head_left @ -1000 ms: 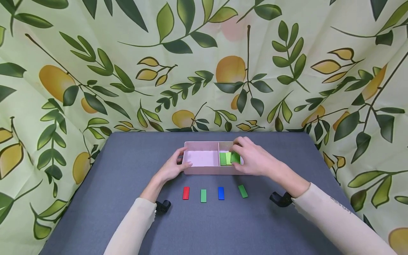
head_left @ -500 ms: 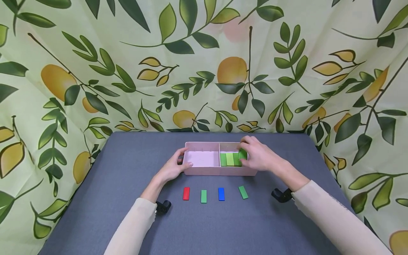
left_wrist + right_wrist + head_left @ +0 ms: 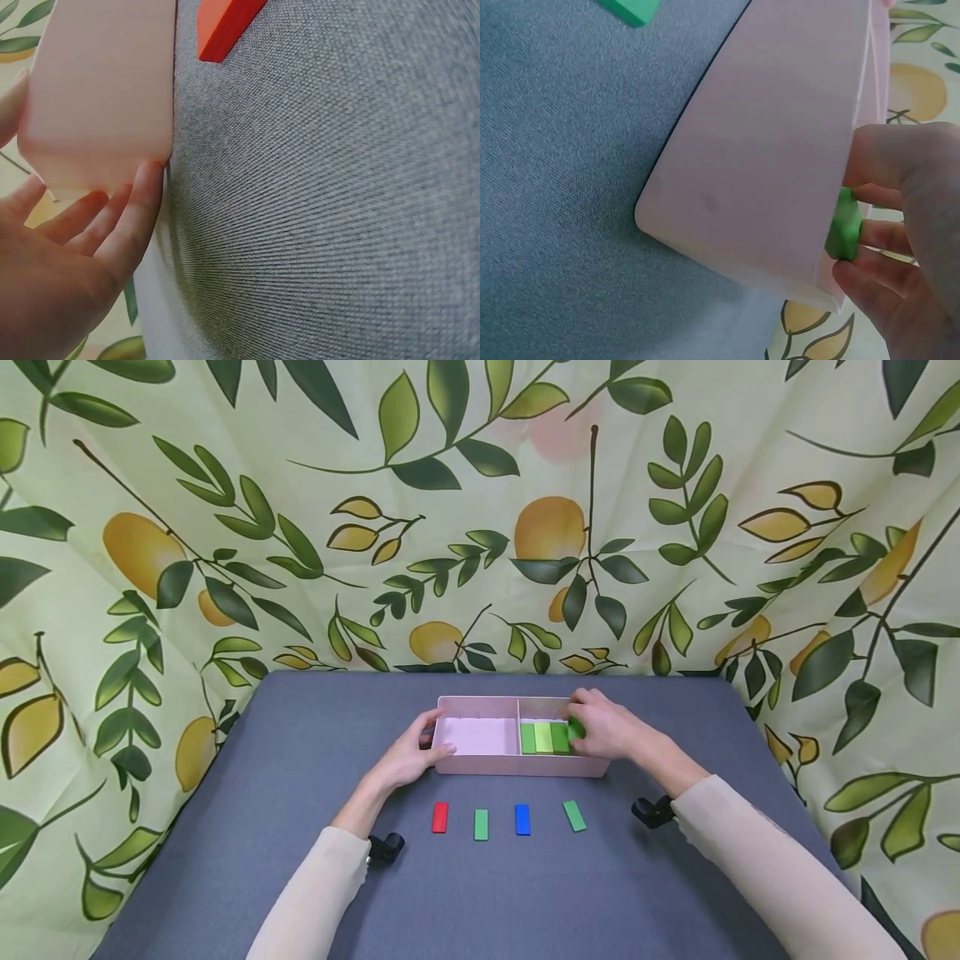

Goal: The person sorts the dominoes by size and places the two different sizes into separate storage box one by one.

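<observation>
A pink two-part box (image 3: 480, 766) stands on the table. My left hand (image 3: 408, 752) grips its left end, thumb at the front corner and fingers on the end wall in the left wrist view. Over the right compartment, my right hand (image 3: 611, 727) pinches a green block (image 3: 845, 225), which sits partly hidden between thumb and fingers at the box's right end. Beside it in that compartment lies a row of green blocks, with a lighter yellow-green block (image 3: 543, 737) among darker ones. The larger left compartment (image 3: 480, 735) holds nothing.
In front of the box lie a red block (image 3: 440, 817), a green block (image 3: 481, 825), a blue block (image 3: 522, 819) and a tilted green block (image 3: 574, 816). A leaf-patterned cloth (image 3: 465, 527) hangs behind the grey-blue table (image 3: 480, 902).
My right hand has moved rightward along the right compartment with the green block and sits slightly lower, uncovering more of the row. The left hand keeps its place on the box.
</observation>
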`<state>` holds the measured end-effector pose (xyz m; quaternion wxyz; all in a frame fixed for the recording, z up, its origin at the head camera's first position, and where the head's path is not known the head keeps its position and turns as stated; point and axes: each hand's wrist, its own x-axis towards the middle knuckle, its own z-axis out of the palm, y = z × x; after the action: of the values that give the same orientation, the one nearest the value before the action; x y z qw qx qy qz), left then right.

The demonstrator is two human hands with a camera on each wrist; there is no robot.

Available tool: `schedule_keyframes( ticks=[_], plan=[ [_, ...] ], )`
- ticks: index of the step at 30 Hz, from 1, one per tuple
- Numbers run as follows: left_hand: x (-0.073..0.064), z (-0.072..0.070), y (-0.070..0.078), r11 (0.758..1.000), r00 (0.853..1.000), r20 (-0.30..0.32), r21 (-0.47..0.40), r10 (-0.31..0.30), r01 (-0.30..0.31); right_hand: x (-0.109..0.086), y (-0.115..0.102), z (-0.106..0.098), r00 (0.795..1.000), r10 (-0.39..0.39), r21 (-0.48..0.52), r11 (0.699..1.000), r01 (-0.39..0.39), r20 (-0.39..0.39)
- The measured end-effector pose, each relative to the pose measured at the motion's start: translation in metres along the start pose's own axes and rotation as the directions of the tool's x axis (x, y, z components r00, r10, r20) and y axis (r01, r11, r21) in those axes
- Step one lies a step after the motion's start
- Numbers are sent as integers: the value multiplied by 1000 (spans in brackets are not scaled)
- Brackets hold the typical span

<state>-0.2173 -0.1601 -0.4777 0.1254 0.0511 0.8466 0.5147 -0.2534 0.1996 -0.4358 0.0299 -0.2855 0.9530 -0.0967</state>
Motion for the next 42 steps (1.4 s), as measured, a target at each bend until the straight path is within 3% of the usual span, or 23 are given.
schedule_keyframes(
  ticks=[9,20,30,33,42],
  plan=[
    [-1,2,1,1000,1000,5,-6,11,-11,5,1,5,994,20,-39,999,-16,106],
    [-2,3,2,1000,1000,8,3,13,-13,8,1,10,988,-1,-103,995,17,158],
    [-4,3,5,1000,1000,-2,-2,12,-12,11,-1,8,980,9,-85,996,8,198],
    [-4,3,5,1000,1000,-3,-6,15,-15,10,-4,5,982,12,-57,998,-1,191],
    [-2,-1,2,1000,1000,-3,2,8,-8,5,-8,-10,998,10,43,999,-13,63]
  ],
)
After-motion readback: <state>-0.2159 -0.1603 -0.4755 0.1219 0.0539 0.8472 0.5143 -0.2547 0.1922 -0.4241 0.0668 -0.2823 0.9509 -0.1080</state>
